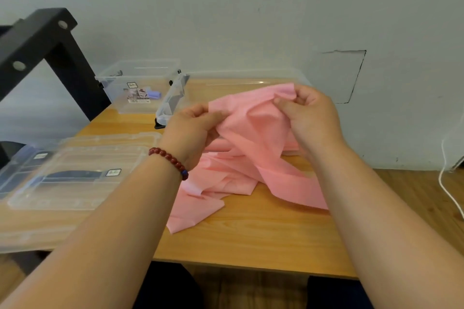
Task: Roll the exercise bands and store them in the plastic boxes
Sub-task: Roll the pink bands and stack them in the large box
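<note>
The person stood over the table (251, 241) with both forearms stretched forward and the pink band (253, 138) raised between the hands. The left hand (193, 128), a red bracelet (170, 161) at its wrist, pinched a crumpled edge of the band between thumb and curled fingers. The right hand (310, 115), a little higher and farther back, gripped the band's top corner in the same way, fingers folded down on it. From those two grips the band hung loose and unrolled, and the rest lay in a rumpled heap on the table below, with one flat end trailing toward the near edge. Behind the heap a big box (173, 98) of clear plastic stood open against the wall, and I could not tell whether the band touched it. Just to its left a small box (136, 83), also clear and open, held a purple roll (153, 94). A clear lid (82, 175) lay flat at the table's left side, well apart from the band. A black frame (37, 40) rose at the far left, and a white cable (445, 183) ran down the wall on the right.
</note>
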